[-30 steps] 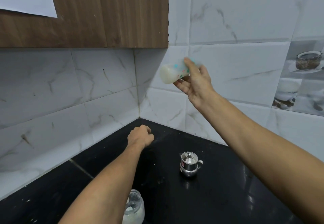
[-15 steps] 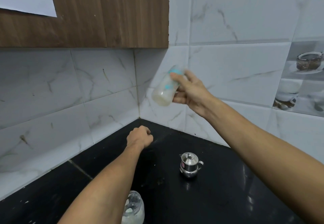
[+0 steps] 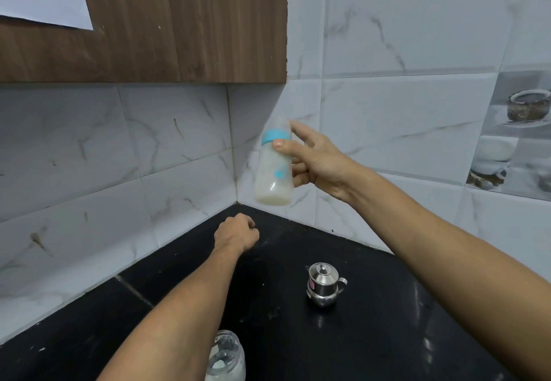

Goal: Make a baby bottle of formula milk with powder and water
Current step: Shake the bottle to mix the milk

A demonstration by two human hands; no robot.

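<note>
Your right hand loosely grips the bottle; left hand seems clenched empty near the counter corner. Shaking may fling it.

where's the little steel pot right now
In the head view the small lidded steel pot stands on the black counter, right of centre, right of the left hand and below the baby bottle in the right hand.

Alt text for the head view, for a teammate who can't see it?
The right hand holds a baby bottle of milky liquid nearly upright above a black counter. The left hand is fisted by the corner; a small steel pot stands nearby.
</note>
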